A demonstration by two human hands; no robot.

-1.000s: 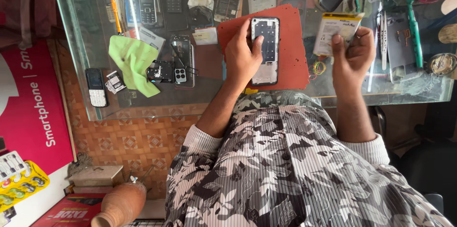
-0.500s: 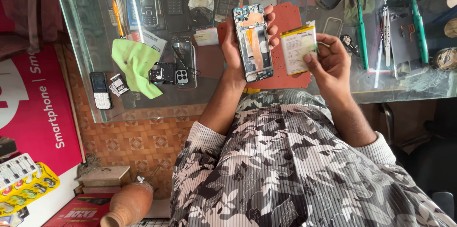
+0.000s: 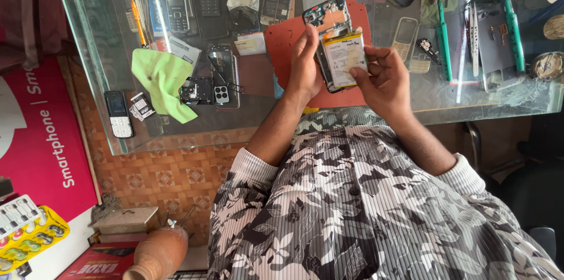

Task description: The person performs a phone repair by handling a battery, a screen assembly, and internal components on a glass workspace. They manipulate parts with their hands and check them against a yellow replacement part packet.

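since half a second ago the right hand (image 3: 382, 77) has brought the pale battery (image 3: 345, 56) across and laid it onto the opened phone (image 3: 329, 42), where before it was held apart to the side. left hand (image 3: 305, 65) is clamped round the phone's left edge, holding it tilted up off the red mat (image 3: 282, 45), above the glass counter (image 3: 106, 109). right hand's fingers are together on the battery's lower right part, pressing or steadying it; whether it sits fully in its bay cannot be told.

step in hand, by my reading: seating the battery in the back of the open phone. next move likely calls for squaring the pack within the frame and even pressure, with the left grip kept firm so the body doesn't twist.

phone: back cover off, dark frame, circuit parts showing at the top end with an orange patch beside them. battery: flat, whitish rectangle with printed face, covering the middle and lower body.

around: green cloth (image 3: 164, 80) well left on the counter, another opened handset (image 3: 220, 77) just beside it, small keypad phones (image 3: 176, 4) along the far edge, green-handled tools (image 3: 442, 27) to the right.
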